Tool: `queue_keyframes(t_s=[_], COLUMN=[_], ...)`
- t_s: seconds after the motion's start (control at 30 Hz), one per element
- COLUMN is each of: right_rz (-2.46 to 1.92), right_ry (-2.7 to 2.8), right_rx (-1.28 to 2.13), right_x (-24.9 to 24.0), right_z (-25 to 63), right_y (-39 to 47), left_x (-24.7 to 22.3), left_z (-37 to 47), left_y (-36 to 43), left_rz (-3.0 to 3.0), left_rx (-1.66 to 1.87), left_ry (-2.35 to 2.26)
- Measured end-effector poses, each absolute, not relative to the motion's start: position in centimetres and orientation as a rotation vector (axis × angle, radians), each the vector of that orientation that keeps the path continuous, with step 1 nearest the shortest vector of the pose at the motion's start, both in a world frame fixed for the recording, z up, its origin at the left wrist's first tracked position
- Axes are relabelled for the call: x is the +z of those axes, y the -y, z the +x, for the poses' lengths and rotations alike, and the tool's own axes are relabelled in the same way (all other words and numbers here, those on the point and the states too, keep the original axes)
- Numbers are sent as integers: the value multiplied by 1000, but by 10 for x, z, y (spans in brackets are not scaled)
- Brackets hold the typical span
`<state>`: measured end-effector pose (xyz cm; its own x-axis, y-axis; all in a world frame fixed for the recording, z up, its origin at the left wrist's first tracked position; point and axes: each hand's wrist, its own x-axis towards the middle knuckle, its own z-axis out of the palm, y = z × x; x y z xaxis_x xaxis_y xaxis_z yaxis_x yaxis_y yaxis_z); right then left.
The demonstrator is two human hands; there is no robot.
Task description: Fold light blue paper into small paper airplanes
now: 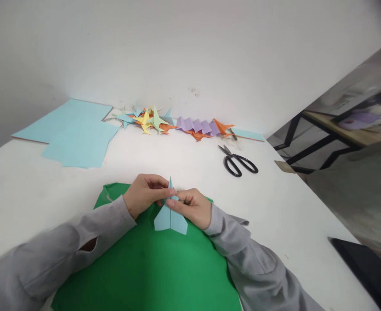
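A folded light blue paper plane [170, 219] is held between both hands, its narrow tip pointing away from me and its two wide flaps toward me. A crease runs down its middle. My left hand [147, 193] pinches it near the tip, thumb on top. Lower and on the other side, my right hand [193, 207] is closed on it, with the thumb lying across the centre. The fingers beneath the paper are partly hidden. Below the hands spreads a green cloth [145, 268].
Light blue paper sheets [80, 131] lie at the back left of the white table [284, 211]. Several folded paper figures [147, 121] and a pleated purple paper strip [197, 126] line the wall. Black-handled scissors [237, 160] rest at the right. A dark flat object [362, 268] sits by the right edge.
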<state>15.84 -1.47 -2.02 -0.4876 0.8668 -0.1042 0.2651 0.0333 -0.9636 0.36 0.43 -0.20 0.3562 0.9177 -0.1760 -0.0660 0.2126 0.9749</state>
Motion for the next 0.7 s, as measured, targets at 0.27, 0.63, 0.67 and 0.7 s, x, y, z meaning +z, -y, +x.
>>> queue_keyframes(t_s=[0.27, 0.63, 0.67, 0.7], right_rz=[-1138, -1142, -1145, -1149], right_ry=[1808, 1731, 1729, 1730], right_rx=[1384, 1548, 1553, 1554], right_x=[-19, -17, -17, -17], right_z=[155, 154, 154, 154], right_y=[14, 17, 17, 17], left_x=[-4, -3, -3, -4], left_z=[4, 4, 4, 4], left_y=[-4, -3, -3, -3], left_rz=[1142, 1030, 1035, 1048], left_rx=[851, 885, 887, 888], left_ry=[-960, -964, -972, -981])
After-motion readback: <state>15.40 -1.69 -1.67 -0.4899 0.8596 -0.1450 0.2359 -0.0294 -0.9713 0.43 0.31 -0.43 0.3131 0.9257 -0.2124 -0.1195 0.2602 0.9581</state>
